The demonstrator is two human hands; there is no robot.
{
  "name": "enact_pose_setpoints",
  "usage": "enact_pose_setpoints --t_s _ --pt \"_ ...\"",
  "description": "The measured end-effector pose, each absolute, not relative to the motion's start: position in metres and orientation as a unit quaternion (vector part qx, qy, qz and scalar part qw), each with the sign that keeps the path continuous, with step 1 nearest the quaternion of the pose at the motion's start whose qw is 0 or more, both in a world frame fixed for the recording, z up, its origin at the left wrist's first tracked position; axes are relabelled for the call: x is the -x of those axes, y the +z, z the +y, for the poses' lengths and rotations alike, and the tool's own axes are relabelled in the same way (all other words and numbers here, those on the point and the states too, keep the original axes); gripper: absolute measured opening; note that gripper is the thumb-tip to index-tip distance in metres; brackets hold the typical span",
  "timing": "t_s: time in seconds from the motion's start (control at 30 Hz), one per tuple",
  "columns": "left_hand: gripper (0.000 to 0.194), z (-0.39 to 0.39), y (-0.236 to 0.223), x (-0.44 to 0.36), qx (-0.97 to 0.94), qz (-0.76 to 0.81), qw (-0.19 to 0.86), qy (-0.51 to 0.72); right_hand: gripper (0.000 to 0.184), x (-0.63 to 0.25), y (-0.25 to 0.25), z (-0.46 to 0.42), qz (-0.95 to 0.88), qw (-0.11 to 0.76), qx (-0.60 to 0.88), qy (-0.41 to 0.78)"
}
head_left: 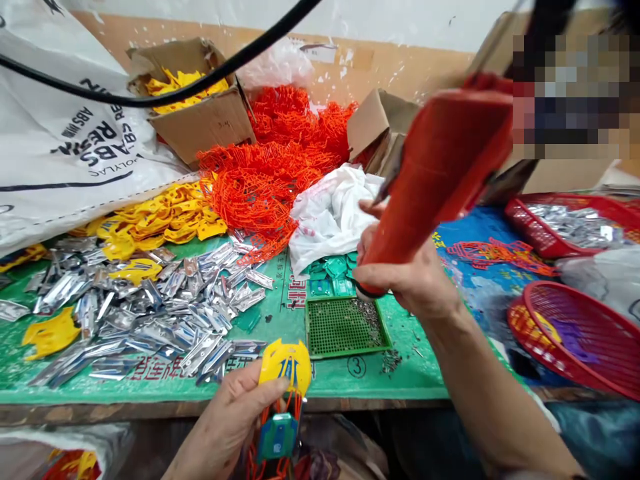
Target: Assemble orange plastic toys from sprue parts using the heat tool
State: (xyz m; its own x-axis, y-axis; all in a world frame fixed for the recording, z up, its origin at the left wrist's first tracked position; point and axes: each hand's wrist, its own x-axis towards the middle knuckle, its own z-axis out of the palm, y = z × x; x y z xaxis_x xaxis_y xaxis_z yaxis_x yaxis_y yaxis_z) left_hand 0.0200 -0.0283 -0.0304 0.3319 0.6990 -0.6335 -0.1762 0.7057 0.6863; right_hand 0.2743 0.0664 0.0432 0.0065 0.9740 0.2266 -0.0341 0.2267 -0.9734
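My left hand (225,417) grips a toy car assembly at the table's front edge, the thumb pressed on its yellow cover (295,363). Below that cover, the assembly shows a green translucent piece (277,437) and thin orange-red frame parts. My right hand (425,287) is wrapped round a red electric screwdriver (425,167), held slanting above the table; motion blurs it and its bit cannot be made out. Between the hands lies a green perforated tray (325,330), with small screws (367,317) gathered at its right side. Green translucent pieces (337,270) lie behind it.
Silvery metal-look parts (165,320) and yellow covers (155,217) are heaped at left. Orange-red frames (260,180) pile up behind, near a white cloth-like bag (333,207) and an open cardboard box (205,127). Red baskets (600,333) stand at right. A black cable (240,63) crosses overhead.
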Motion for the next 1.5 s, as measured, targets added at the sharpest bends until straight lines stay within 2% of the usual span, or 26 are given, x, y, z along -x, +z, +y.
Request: enact_pose_setpoints --t_s 0.13,0.33,0.43,0.63,0.87,0.93,1.5 --pt "0.028 -0.025 -0.029 -0.024 -0.261 0.505 0.770 0.291 0.030 -0.271 0.038 0.047 -0.533 0.589 0.435 0.424" --pt "0.032 -0.022 -0.032 -0.023 -0.221 0.479 0.799 0.288 0.024 -0.263 0.043 0.046 -0.495 0.614 0.454 0.414" --pt "0.023 -0.021 -0.032 -0.022 -0.205 0.469 0.808 0.292 0.013 -0.253 0.032 0.052 -0.494 0.621 0.467 0.390" --pt "0.018 -0.020 -0.029 -0.026 -0.167 0.460 0.815 0.311 0.015 -0.227 0.006 0.064 -0.476 0.661 0.471 0.338" --pt "0.028 -0.023 -0.026 -0.030 -0.158 0.426 0.831 0.321 0.012 -0.220 -0.006 0.070 -0.479 0.666 0.461 0.340" --pt "0.024 -0.024 -0.028 -0.030 -0.163 0.430 0.829 0.317 0.013 -0.219 -0.008 0.071 -0.479 0.674 0.457 0.327" --pt "0.020 -0.025 -0.032 -0.036 -0.165 0.456 0.818 0.311 0.011 -0.220 -0.014 0.072 -0.490 0.657 0.475 0.320"
